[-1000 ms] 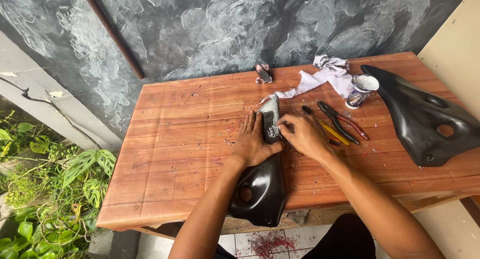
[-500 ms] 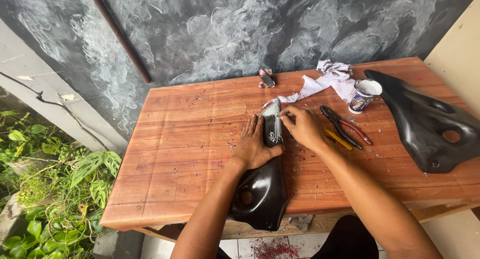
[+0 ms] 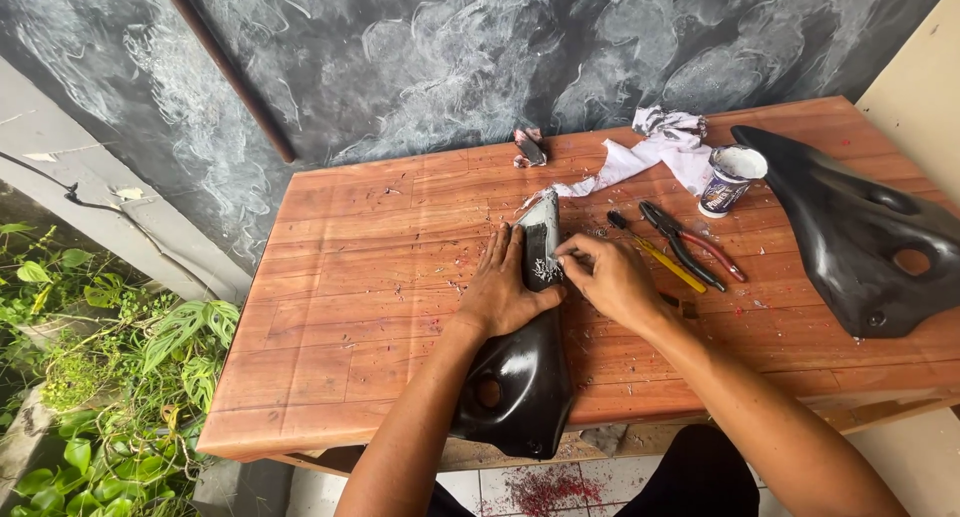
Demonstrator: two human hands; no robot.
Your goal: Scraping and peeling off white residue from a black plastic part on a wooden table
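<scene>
A: Start at the hands. What are they doing?

B: The left hand (image 3: 503, 289) lies flat, fingers spread, pressing down on the narrow upper end of a black plastic panel (image 3: 520, 377). It pins rather than grips. The right hand (image 3: 610, 277) is curled, fingertips pinched at the panel's edge, right by a scraped whitish patch. I cannot tell whether it holds a small tool or just picks at the surface.

A: And where does the panel sit?

B: On the wooden table (image 3: 340, 307), lengthways toward the person, its wide lower end with a round hole hanging over the near edge.

A: How would it handle?

B: I'd judge it light, stiff and glossy, so slippery under a palm, and thin enough to flex or crack at the tapered tip. The best hold looks like the broad middle or the rim by the hole, not the narrow point.

A: What lies further out?

B: Just right of the right hand, a yellow-handled screwdriver (image 3: 655, 255) and a pair of pliers (image 3: 690, 242). Beyond them a small pot (image 3: 728, 182) and a crumpled white rag (image 3: 650, 152). A 2nd black panel (image 3: 860, 237) rests at the table's right end, well apart.
</scene>
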